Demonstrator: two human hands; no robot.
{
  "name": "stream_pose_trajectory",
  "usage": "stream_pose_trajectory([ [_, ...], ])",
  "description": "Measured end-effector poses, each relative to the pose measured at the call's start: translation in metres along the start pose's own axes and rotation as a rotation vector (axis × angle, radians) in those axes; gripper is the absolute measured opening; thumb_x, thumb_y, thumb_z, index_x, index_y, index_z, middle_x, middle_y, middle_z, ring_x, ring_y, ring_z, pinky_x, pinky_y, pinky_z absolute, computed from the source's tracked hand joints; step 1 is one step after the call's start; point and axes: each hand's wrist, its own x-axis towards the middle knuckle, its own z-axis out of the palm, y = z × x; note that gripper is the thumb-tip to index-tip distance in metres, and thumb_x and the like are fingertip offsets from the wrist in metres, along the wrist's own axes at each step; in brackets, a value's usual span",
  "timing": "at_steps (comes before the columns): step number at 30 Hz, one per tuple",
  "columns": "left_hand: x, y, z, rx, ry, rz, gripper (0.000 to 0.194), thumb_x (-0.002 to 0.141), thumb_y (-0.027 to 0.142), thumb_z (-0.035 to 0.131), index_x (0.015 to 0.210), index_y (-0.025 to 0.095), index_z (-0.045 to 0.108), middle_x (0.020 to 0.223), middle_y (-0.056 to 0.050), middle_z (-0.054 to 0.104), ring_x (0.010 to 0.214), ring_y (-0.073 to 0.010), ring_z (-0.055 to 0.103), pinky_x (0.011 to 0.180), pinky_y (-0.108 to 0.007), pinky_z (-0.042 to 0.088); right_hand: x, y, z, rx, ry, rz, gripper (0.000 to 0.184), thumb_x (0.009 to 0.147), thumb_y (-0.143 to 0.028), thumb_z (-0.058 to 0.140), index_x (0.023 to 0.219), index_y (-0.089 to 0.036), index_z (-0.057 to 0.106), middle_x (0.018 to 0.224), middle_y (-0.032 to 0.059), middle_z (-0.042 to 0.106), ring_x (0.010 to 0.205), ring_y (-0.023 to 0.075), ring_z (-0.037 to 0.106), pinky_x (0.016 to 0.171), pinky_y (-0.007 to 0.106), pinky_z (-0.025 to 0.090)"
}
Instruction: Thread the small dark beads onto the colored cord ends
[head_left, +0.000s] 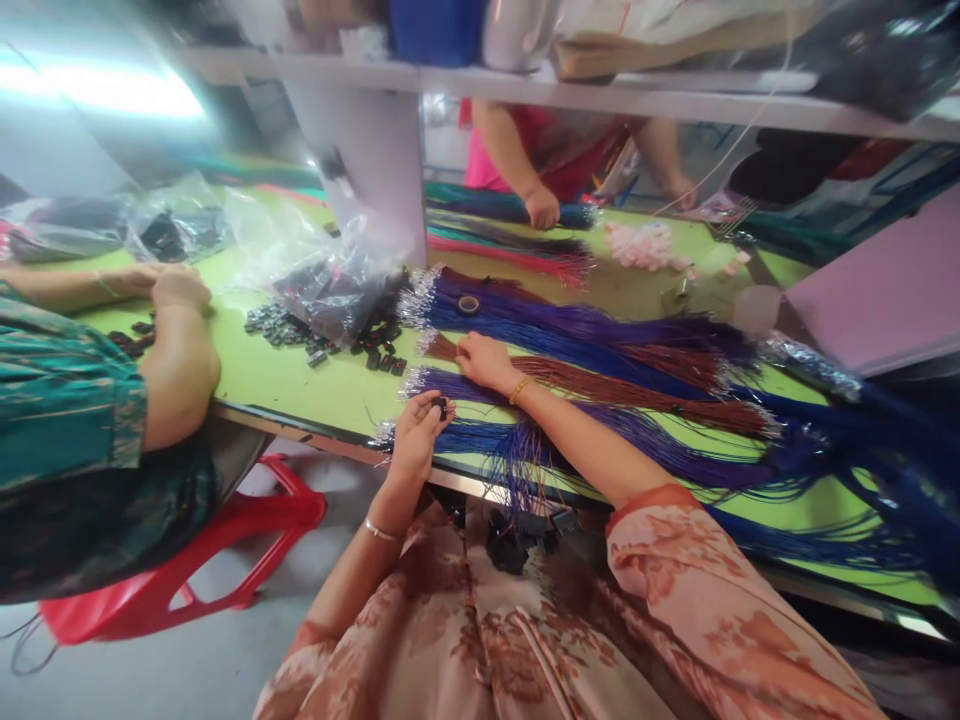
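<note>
Left hand [417, 432] holding a small black connector [440, 407], right hand [484, 360] on brown wires [555, 376], seemingly touching them

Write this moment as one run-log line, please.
left hand: holds black piece | right hand: on brown wires | tape roll: on blue wires

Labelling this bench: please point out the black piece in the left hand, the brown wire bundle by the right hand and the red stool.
Black piece [442, 405]: head view, its upper face.
Brown wire bundle [600, 384]: head view, strands near mid-length.
Red stool [291, 511]: head view, right-hand part.
</note>
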Motion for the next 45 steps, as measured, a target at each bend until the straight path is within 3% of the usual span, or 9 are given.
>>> stream_pose_trajectory([
  [7, 0.002, -0.002, -0.002, -0.003, 0.000, -0.021, 0.033, 0.069, 0.025, 0.075, 0.098, 0.017, 0.061, 0.090, -0.003, 0.066, 0.086, -0.0146, 0.066, 0.095, -0.041, 0.050, -0.001, 0.004, -0.017, 0.090, 0.022, 0.015, 0.019, 0.090, -0.023, 0.046, 0.095, -0.014, 0.062, 0.088, 0.0093, 0.068, 0.074, 0.0182, 0.055, 0.067, 0.027, 0.033],
  [16, 0.002, -0.005, -0.005, 0.009, -0.026, -0.004, 0.030, 0.073, 0.025, 0.072, 0.099, 0.017, 0.060, 0.091, -0.003, 0.065, 0.087, -0.0150, 0.066, 0.097, -0.043, 0.049, 0.015, -0.040, -0.021, 0.594, 0.121, -0.175, 0.013, 0.079, -0.021, 0.051, 0.080, -0.014, 0.062, 0.074, 0.0005, 0.063, 0.065, 0.0108, 0.049, 0.063, 0.022, 0.034],
  [23, 0.002, -0.006, -0.005, 0.023, -0.031, 0.007, 0.030, 0.075, 0.028, 0.071, 0.101, 0.018, 0.059, 0.096, -0.004, 0.064, 0.090, -0.0147, 0.064, 0.094, -0.040, 0.050, -0.033, -0.043, -0.030, 0.822, 0.058, -0.093, 0.013, 0.073, -0.024, 0.055, 0.070, -0.013, 0.061, 0.058, -0.0041, 0.051, 0.054, 0.0076, 0.040, 0.054, 0.021, 0.031],
  [27, 0.001, -0.004, -0.003, 0.008, -0.043, 0.020, 0.025, 0.077, 0.026, 0.068, 0.100, 0.020, 0.058, 0.100, -0.003, 0.063, 0.093, -0.0139, 0.062, 0.095, -0.039, 0.050, -0.068, -0.036, -0.020, 0.807, 0.003, -0.004, 0.013, 0.073, -0.025, 0.056, 0.068, -0.014, 0.061, 0.053, -0.0059, 0.046, 0.050, 0.0065, 0.036, 0.051, 0.021, 0.027],
  [31, 0.003, -0.003, -0.005, -0.008, -0.069, -0.009, 0.026, 0.077, 0.023, 0.067, 0.101, 0.019, 0.058, 0.095, -0.002, 0.063, 0.091, -0.0129, 0.062, 0.098, -0.040, 0.048, -0.087, -0.031, -0.007, 0.717, 0.038, 0.040, 0.016, 0.074, -0.028, 0.057, 0.065, -0.015, 0.060, 0.054, -0.0049, 0.049, 0.051, 0.0067, 0.037, 0.051, 0.020, 0.025],
  [45, 0.004, -0.003, -0.009, 0.011, -0.087, -0.024, 0.028, 0.076, 0.024, 0.069, 0.101, 0.020, 0.058, 0.095, -0.002, 0.063, 0.090, -0.0121, 0.062, 0.092, -0.032, 0.049, -0.090, -0.039, -0.007, 0.578, 0.113, 0.087, 0.014, 0.077, -0.025, 0.057, 0.068, -0.015, 0.063, 0.059, -0.0021, 0.058, 0.054, 0.0089, 0.044, 0.055, 0.022, 0.028],
])
